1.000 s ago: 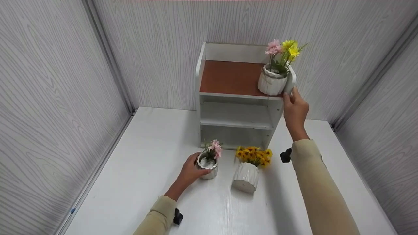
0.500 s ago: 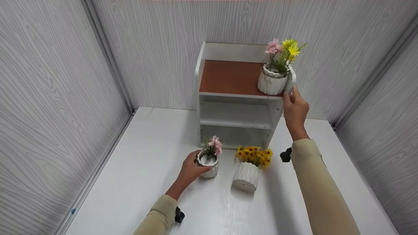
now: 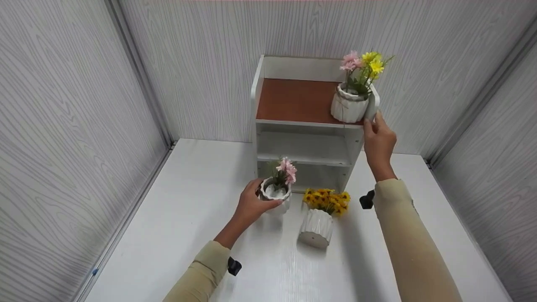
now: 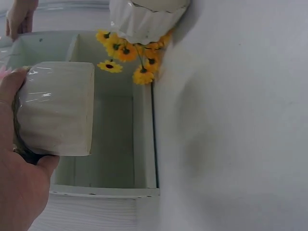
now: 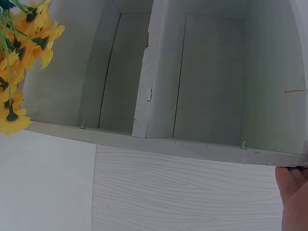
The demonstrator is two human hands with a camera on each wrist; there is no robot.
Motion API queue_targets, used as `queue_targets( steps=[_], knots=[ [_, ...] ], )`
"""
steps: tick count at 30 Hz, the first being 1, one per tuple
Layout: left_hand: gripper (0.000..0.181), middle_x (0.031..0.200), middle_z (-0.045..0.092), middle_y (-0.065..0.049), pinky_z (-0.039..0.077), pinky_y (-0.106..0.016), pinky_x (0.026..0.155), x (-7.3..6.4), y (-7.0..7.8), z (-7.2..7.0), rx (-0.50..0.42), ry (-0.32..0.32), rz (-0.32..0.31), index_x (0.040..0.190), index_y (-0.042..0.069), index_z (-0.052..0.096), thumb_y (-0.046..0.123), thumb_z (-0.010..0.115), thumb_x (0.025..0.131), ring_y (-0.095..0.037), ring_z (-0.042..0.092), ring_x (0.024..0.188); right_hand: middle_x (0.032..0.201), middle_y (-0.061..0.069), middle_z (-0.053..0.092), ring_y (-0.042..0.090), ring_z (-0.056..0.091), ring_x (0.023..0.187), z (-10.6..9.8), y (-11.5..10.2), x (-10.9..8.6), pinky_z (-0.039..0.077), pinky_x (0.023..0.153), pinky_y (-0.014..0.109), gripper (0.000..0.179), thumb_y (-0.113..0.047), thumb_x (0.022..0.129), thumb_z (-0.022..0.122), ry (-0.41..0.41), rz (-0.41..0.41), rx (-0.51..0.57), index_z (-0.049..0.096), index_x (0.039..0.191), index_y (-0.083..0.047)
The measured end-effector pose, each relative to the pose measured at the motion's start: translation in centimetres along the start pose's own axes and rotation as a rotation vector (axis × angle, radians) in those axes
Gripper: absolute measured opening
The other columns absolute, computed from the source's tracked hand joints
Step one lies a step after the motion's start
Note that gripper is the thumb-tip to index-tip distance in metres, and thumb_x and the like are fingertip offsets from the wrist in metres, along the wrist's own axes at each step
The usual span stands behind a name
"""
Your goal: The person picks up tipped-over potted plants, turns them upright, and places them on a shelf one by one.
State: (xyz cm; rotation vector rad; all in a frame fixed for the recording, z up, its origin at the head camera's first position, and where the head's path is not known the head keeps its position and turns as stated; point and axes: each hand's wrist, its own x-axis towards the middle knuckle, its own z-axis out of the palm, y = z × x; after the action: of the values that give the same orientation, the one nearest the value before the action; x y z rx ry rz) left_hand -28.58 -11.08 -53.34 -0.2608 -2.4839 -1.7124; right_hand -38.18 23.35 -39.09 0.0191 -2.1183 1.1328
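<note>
My left hand (image 3: 253, 206) grips a small white flowerpot (image 4: 60, 110) with pink flowers (image 3: 286, 170), thumb on one side and fingers round the other. The pot is raised off the table in front of the small shelf unit (image 3: 293, 100). My right hand (image 3: 380, 142) pinches the front edge of the unit's right side panel, below its rounded top. Beside that panel, on the brown top board, stands a white pot (image 3: 349, 107) with pink and yellow flowers. Another white pot (image 3: 316, 226) lies on its side on the table, its orange-yellow flowers (image 3: 327, 200) toward the shelf.
Below the brown top, the unit has a middle shelf (image 3: 304, 149) and a bottom compartment (image 4: 103, 139). It stands on a white table (image 3: 197, 184) by the back wall (image 3: 201, 71). Wood-grain walls close in the left and right sides.
My left hand has lifted the pot with pink flowers off the table and moved it forward and slightly right, toward the shelf unit. My right hand stays on the side panel.
</note>
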Motion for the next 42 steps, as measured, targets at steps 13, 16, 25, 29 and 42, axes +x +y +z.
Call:
queue_targets(
  steps=[13, 16, 25, 29, 42],
  knots=[
    [0.088, 0.136, 0.055, -0.006, 0.052, -0.039, 0.102, 2.5, 6.3, -1.4, -0.065, 0.004, 0.118, 0.143, 0.012, 0.052, 0.049, 0.089, 0.072, -0.021, 0.057, 0.126, 0.134, 0.014, 0.064, 0.024, 0.066, 0.119, -0.1, 0.0, 0.2, 0.055, 0.094, 0.045, 0.046, -0.029, 0.104, 0.058, 0.012, -0.024, -0.016, 0.053, 0.148, -0.017],
    [0.087, 0.135, 0.056, -0.006, 0.053, -0.038, 0.101, 3.2, 7.8, -1.7, -0.08, 0.007, 0.143, 0.143, 0.011, 0.053, 0.045, 0.09, 0.073, -0.021, 0.058, 0.125, 0.133, 0.013, 0.065, 0.024, 0.066, 0.119, 0.0, 0.0, 0.2, 0.056, 0.093, 0.045, 0.044, -0.03, 0.104, 0.058, 0.012, -0.023, -0.016, 0.055, 0.146, -0.017],
    [0.082, 0.132, 0.057, -0.004, 0.053, -0.036, 0.101, 5.3, 12.8, -2.8, -0.072, 0.04, 0.188, 0.141, 0.011, 0.055, 0.04, 0.09, 0.073, -0.018, 0.058, 0.123, 0.127, 0.016, 0.068, 0.023, 0.068, 0.113, 0.1, 0.1, 0.3, 0.056, 0.09, 0.045, 0.043, -0.029, 0.104, 0.058, 0.025, -0.015, -0.036, 0.057, 0.145, -0.015],
    [0.08, 0.133, 0.056, -0.005, 0.053, -0.035, 0.099, 6.5, 15.1, -3.2, -0.099, 0.04, 0.221, 0.141, 0.011, 0.055, 0.04, 0.09, 0.075, -0.018, 0.059, 0.122, 0.124, 0.017, 0.069, 0.022, 0.07, 0.109, 0.1, 0.2, 0.2, 0.055, 0.087, 0.045, 0.045, -0.029, 0.103, 0.058, 0.023, -0.01, -0.033, 0.056, 0.145, -0.014],
    [0.082, 0.129, 0.059, -0.003, 0.053, -0.03, 0.096, 11.4, 20.0, -2.9, -0.063, 0.133, 0.229, 0.139, 0.013, 0.058, 0.047, 0.089, 0.072, -0.013, 0.059, 0.117, 0.134, 0.014, 0.064, 0.024, 0.065, 0.119, 0.1, 0.1, 0.1, 0.054, 0.096, 0.044, 0.048, -0.03, 0.103, 0.058, 0.01, -0.019, 0.01, 0.052, 0.148, -0.016]
  ],
)
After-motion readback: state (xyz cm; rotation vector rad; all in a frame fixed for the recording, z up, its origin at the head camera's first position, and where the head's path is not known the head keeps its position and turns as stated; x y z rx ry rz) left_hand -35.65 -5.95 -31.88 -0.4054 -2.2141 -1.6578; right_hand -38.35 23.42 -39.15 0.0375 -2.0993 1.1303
